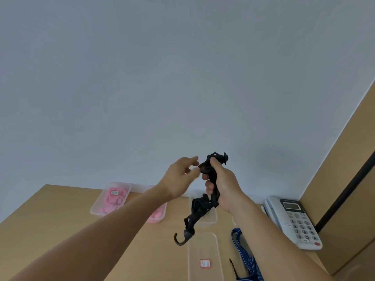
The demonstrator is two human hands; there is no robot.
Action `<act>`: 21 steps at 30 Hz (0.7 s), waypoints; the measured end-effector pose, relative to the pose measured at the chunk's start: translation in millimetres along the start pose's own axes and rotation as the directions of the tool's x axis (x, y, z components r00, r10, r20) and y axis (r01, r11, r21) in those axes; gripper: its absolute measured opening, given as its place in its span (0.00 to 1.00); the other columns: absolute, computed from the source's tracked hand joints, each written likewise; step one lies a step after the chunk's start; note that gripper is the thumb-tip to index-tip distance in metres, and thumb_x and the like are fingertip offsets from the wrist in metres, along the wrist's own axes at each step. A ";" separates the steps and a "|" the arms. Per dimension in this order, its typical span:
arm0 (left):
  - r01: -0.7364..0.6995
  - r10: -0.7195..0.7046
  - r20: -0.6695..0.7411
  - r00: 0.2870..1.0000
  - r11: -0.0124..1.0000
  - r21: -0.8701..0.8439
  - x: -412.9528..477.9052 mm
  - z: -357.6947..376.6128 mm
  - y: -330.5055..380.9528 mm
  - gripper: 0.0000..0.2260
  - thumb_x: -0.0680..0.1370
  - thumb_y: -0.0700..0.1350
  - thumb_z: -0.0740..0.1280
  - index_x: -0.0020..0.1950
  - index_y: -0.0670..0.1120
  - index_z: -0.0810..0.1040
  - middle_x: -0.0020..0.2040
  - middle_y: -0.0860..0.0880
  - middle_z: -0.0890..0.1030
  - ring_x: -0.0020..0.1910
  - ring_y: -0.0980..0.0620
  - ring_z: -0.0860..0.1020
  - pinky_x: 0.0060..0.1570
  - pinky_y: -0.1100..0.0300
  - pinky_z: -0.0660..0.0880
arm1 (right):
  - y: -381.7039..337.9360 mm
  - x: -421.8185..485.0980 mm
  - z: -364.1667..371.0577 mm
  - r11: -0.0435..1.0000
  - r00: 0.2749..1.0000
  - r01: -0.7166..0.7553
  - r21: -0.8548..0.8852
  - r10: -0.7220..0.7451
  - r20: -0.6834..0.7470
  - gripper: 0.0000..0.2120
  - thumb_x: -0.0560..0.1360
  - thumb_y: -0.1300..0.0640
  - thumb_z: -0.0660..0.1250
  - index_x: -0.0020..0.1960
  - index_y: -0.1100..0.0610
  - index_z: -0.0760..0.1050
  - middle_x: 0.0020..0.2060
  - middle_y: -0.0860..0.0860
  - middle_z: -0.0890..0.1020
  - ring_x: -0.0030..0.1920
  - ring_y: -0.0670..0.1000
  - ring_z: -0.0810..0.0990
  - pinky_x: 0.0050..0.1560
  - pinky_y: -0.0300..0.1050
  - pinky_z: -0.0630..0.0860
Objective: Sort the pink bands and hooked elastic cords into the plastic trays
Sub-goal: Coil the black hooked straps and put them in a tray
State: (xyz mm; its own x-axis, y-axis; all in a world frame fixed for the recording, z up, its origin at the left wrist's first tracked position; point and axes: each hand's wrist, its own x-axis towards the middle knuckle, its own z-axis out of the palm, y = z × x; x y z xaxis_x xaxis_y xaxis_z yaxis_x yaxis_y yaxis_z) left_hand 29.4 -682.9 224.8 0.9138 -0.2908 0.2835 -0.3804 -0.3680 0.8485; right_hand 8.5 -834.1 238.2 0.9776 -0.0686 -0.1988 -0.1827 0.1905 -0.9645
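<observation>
My right hand (224,185) grips a bunched black hooked elastic cord (203,209) raised above the desk; one dark hook (179,239) dangles at its lower end. My left hand (180,177) is beside the cord's top, fingers loosely spread, fingertips at or near the cord. Pink bands (114,201) fill a clear tray (95,207) at the back left. A second tray with pink bands (157,214) sits partly hidden behind my left forearm. A clear labelled tray (203,258) lies near the front, and another clear tray (211,218) lies behind the hanging cord.
A blue striped hooked cord (246,258) lies on the wooden desk (50,230) right of the front tray. A white desk phone (296,220) stands at the right by a wooden side panel (341,179). A plain wall rises behind the desk.
</observation>
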 end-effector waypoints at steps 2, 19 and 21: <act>0.124 -0.115 0.060 0.992 0.976 -0.178 2.0 -4.9 3.1 0.16 0.76 0.53 0.63 0.60 0.52 0.82 0.50 0.57 0.84 0.41 0.58 0.78 0.40 0.66 0.73 | 1.0 0.5 -2.8 0.999 0.998 0.043 -0.020 -0.043 0.036 0.21 0.81 0.44 0.60 0.45 0.61 0.80 0.30 0.51 0.79 0.25 0.49 0.67 0.28 0.43 0.66; -0.299 0.404 0.041 0.914 0.600 0.742 -6.1 -2.3 9.1 0.06 0.72 0.31 0.66 0.46 0.40 0.76 0.29 0.51 0.70 0.24 0.47 0.67 0.24 0.57 0.62 | 8.9 -8.0 13.3 0.961 1.000 -0.010 -0.275 0.001 -0.030 0.24 0.80 0.39 0.57 0.46 0.57 0.81 0.30 0.50 0.84 0.23 0.47 0.71 0.26 0.39 0.69; -0.349 0.429 0.109 0.897 0.534 0.770 -12.2 -5.1 9.2 0.12 0.64 0.29 0.70 0.46 0.38 0.78 0.28 0.50 0.70 0.21 0.48 0.65 0.19 0.61 0.60 | 8.4 -10.3 16.5 0.979 0.998 -0.070 -0.192 0.071 -0.002 0.22 0.80 0.42 0.57 0.47 0.58 0.80 0.30 0.52 0.83 0.24 0.48 0.71 0.28 0.40 0.67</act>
State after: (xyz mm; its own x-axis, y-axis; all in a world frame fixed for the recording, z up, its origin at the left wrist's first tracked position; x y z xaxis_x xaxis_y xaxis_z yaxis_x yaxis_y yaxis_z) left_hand 15.4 -678.2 231.5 0.6407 -0.5148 0.5697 -0.6317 -0.7752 0.0099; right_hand -1.4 -815.7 235.0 0.9621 -0.0568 -0.2666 -0.2669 0.0031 -0.9637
